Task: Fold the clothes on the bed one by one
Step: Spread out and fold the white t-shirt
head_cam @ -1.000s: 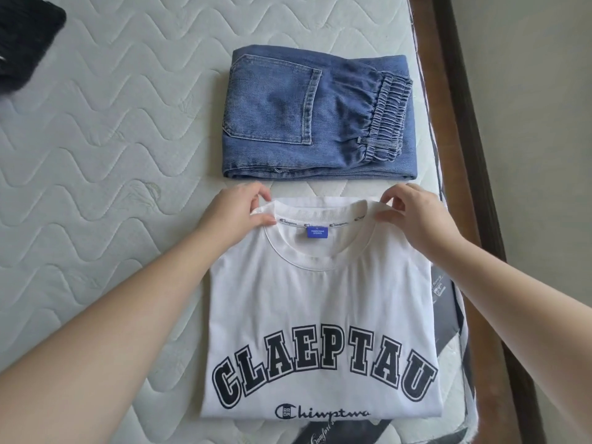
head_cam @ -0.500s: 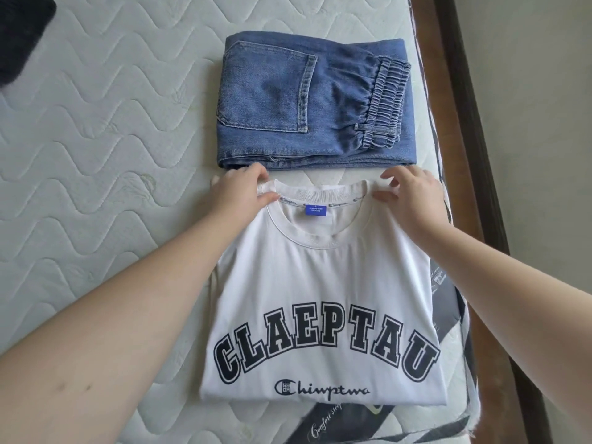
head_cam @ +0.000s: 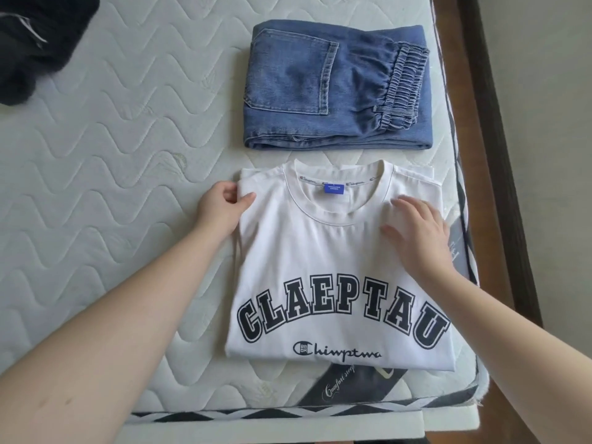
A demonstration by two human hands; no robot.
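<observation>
Head view: a folded white T-shirt (head_cam: 336, 267) with dark block lettering lies on the quilted mattress (head_cam: 112, 187), at about 5 o'clock from the frame's middle, close to the mattress's near corner. The left hand (head_cam: 222, 208) sits at the shirt's 10 o'clock corner, thumb on top of the cloth and fingers curled at the edge, pinching the left shoulder fold. The right hand (head_cam: 416, 232) lies flat on the shirt at 2 o'clock, fingers straight and spread, holding nothing. Folded jeans (head_cam: 336, 88) rest at 12 o'clock from the shirt, just apart from its collar. A dark garment (head_cam: 35, 43) lies at the frame's 10 o'clock corner.
</observation>
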